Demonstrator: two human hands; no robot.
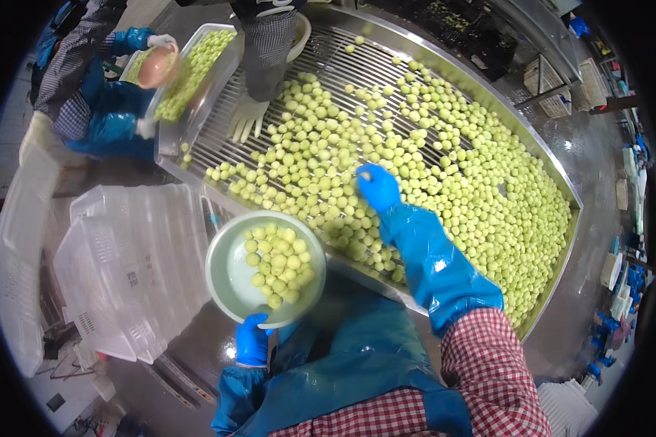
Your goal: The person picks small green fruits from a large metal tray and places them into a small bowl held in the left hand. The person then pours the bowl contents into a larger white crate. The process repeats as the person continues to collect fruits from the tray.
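Observation:
My left hand [252, 340], in a blue glove, grips the near rim of a pale green plastic bowl [229, 273]. Pale green round fruits [279, 262] lie in the bowl, mostly in its right half. My right hand [379, 187], gloved in blue too, is over the fruits [328, 158] spread on a slatted metal sorting table [218, 114]. Its fingers are curled, and a small pale bit shows at them; whether it is a fruit held there I cannot tell. Fruits lie densely heaped on the table's right side and more loosely towards the far left.
A co-worker's white-gloved hand [249, 117] reaches over the slats. Farther left, another person holds a pink bowl [158, 66] by a crate of fruits [197, 71]. Stacked translucent plastic crates [136, 267] stand left of my bowl. The table has a raised metal rim [571, 240].

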